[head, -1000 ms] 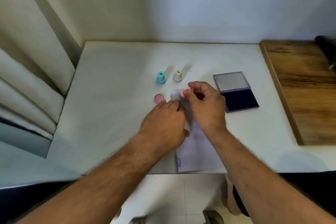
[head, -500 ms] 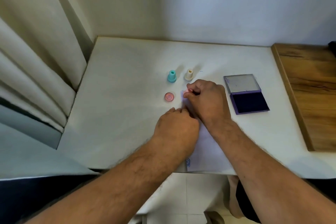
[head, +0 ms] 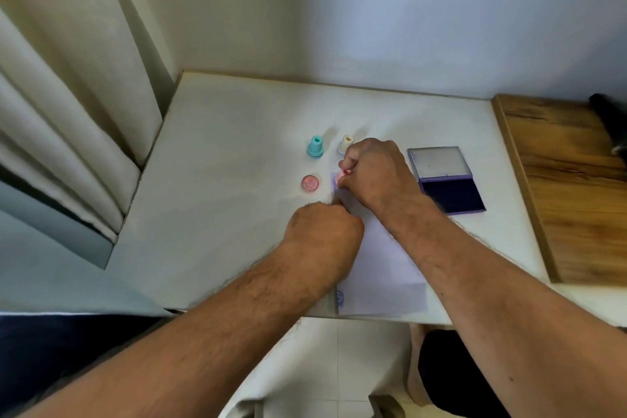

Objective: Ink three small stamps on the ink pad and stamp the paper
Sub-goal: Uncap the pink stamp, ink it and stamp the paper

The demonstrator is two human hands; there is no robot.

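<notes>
On the white table [head: 220,214], from left: a round pink stamp cap [head: 310,183], a teal plastic stamp [head: 316,147] and a cream stamp [head: 346,144] toward the far edge. The left hand [head: 322,234], fingers curled, presses the white paper [head: 383,275] at the near edge. The right hand [head: 375,173] pinches a pink stamp [head: 341,176] on the paper's far-left corner. Rightward lies the open purple ink pad case [head: 444,178], its dark pad inside.
</notes>
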